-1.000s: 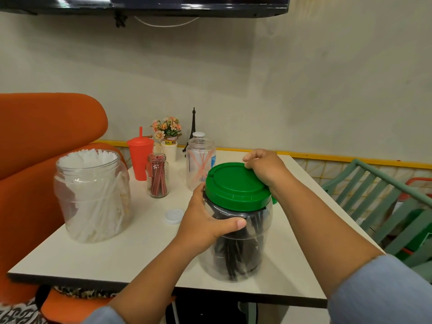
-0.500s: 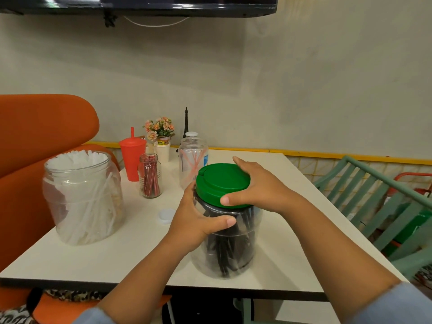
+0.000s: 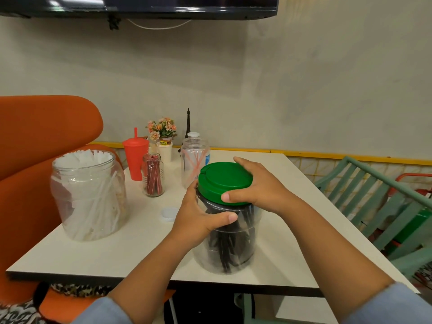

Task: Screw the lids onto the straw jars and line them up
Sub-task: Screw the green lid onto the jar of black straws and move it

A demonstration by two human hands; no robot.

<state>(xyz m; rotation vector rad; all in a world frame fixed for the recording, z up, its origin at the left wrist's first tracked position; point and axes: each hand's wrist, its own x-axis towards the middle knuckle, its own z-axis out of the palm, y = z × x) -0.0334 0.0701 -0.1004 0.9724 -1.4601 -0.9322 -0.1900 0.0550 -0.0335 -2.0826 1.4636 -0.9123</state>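
Scanning order: left edge of the frame to right edge.
Open jar, left of frame: jar of white straws (image 3: pixel 88 197) stands upright on the table (image 3: pixel 292 183), mouth uncovered, well apart from both hands.
Small jar, left of centre: jar of red straws (image 3: pixel 153 175) upright, no lid on it.
Loose lid: small white lid (image 3: pixel 170 214) lies flat on the table, just left of the left hand.
Capped jar, behind the hands: clear jar with pink straws (image 3: pixel 194 164), white cap on.
Left hand (image 3: pixel 198 220): fingers wrapped around the left shoulder of the jar of black straws (image 3: pixel 228 239), thumb pressed across its front; it braces the body.
Work jar position: lower centre of the frame, upright, near the front table edge.
Green lid (image 3: pixel 224 182): seated on the jar mouth, roughly level.
Right hand (image 3: pixel 259 185): fingers spread over the right rim of the lid, thumb pressed on its front edge.
Governing relation: turning axis is vertical, through the lid centre, directly beneath the right palm.
Judgement: thread engagement cannot be told; twisting appears underway.
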